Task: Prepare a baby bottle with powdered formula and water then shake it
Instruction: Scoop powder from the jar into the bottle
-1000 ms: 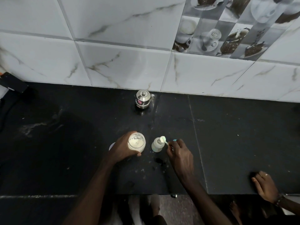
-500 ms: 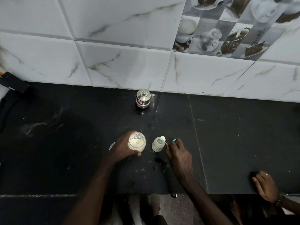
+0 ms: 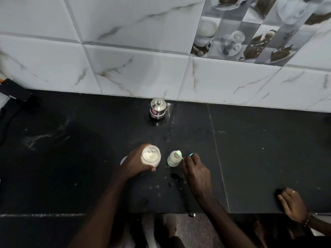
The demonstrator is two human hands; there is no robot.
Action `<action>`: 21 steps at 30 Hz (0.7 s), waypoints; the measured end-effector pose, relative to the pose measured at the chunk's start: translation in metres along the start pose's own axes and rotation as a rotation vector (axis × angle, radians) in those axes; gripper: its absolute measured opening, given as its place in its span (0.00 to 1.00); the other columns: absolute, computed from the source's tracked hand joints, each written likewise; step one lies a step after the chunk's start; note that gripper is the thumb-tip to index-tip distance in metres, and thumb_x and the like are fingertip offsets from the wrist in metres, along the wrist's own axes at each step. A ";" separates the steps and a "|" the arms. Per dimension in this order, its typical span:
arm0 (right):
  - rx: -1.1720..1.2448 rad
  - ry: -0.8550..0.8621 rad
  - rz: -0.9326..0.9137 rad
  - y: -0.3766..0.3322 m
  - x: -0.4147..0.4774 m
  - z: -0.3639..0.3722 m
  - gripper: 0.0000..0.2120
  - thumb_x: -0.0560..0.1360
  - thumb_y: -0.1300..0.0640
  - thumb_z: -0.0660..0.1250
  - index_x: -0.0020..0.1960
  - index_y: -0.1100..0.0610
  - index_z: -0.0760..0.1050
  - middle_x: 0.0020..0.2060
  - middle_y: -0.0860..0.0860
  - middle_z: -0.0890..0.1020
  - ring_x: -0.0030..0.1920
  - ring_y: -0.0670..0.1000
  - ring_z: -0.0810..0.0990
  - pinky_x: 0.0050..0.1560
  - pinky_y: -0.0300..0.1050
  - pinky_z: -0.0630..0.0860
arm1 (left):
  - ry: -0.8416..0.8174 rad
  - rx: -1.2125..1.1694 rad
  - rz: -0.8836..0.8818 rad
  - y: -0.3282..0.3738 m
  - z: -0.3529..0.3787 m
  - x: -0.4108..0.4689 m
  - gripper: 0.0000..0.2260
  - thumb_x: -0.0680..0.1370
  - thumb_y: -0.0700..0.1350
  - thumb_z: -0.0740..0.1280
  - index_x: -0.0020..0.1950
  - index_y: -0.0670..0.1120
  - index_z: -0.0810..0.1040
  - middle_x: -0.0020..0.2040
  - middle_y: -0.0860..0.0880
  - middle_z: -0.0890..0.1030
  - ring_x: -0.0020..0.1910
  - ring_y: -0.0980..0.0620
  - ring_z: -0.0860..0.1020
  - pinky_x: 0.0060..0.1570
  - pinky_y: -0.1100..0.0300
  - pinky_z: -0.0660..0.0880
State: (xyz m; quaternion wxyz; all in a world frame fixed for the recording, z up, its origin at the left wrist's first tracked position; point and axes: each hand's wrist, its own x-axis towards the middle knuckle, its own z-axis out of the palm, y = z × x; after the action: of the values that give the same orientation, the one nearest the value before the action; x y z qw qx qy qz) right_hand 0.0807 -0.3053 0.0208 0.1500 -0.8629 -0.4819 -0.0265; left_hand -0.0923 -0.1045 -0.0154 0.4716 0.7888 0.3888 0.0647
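Observation:
An open jar of white formula powder [image 3: 151, 156] stands on the black counter [image 3: 259, 158], and my left hand [image 3: 136, 164] wraps around its left side. Just right of it stands a small open baby bottle [image 3: 173, 160]. My right hand [image 3: 196, 171] pinches a small scoop [image 3: 178, 154] by its teal-tipped handle. The scoop's bowl rests tilted over the bottle's mouth. A white lid [image 3: 123, 159] peeks out from behind my left hand.
A small lidded steel pot [image 3: 158, 109] stands at the back by the tiled wall. Another person's hand [image 3: 292, 205] rests on the counter's front edge at the right. A dark object [image 3: 14, 90] lies at the far left. Powder specks and drops dot the counter.
The scoop has stayed at the bottle's mouth; my right hand has shifted only slightly. My left hand and the jar have not moved.

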 end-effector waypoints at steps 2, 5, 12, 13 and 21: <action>0.001 0.004 0.010 0.000 -0.001 0.001 0.07 0.76 0.59 0.70 0.45 0.55 0.72 0.44 0.49 0.71 0.30 0.53 0.73 0.23 0.47 0.70 | -0.006 -0.002 0.001 0.000 0.000 0.000 0.45 0.53 0.58 0.83 0.69 0.62 0.72 0.62 0.64 0.79 0.62 0.62 0.77 0.63 0.53 0.76; 0.060 0.017 0.050 -0.001 -0.001 0.002 0.06 0.78 0.55 0.68 0.46 0.55 0.73 0.44 0.49 0.71 0.32 0.54 0.74 0.25 0.49 0.72 | -0.002 0.008 -0.005 0.000 -0.001 0.000 0.45 0.53 0.59 0.83 0.69 0.63 0.71 0.62 0.65 0.78 0.63 0.62 0.77 0.63 0.54 0.76; 0.611 0.096 0.532 -0.016 0.014 -0.007 0.05 0.73 0.57 0.73 0.39 0.50 0.82 0.35 0.43 0.82 0.35 0.42 0.79 0.38 0.38 0.74 | -0.017 0.002 -0.003 0.003 -0.003 -0.002 0.44 0.56 0.54 0.84 0.70 0.60 0.71 0.63 0.63 0.78 0.64 0.61 0.76 0.64 0.57 0.74; 0.748 0.033 0.609 -0.021 0.017 -0.008 0.05 0.73 0.58 0.73 0.40 0.51 0.83 0.33 0.43 0.83 0.32 0.41 0.79 0.37 0.39 0.74 | -0.016 0.009 -0.001 0.003 -0.003 -0.002 0.44 0.56 0.54 0.84 0.70 0.61 0.71 0.63 0.63 0.78 0.63 0.61 0.76 0.64 0.57 0.74; 0.534 -0.225 0.238 -0.088 0.040 0.006 0.08 0.68 0.62 0.66 0.30 0.57 0.74 0.27 0.50 0.76 0.29 0.48 0.75 0.32 0.44 0.68 | -0.031 0.016 -0.009 0.008 -0.003 -0.002 0.36 0.60 0.57 0.83 0.65 0.66 0.74 0.61 0.66 0.80 0.62 0.65 0.78 0.62 0.59 0.75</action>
State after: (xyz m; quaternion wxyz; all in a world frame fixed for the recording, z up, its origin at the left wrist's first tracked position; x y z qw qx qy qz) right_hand 0.0271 -0.2275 0.0433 0.3192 -0.8409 -0.3810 0.2143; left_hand -0.0913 -0.1057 -0.0067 0.4717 0.7916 0.3855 0.0470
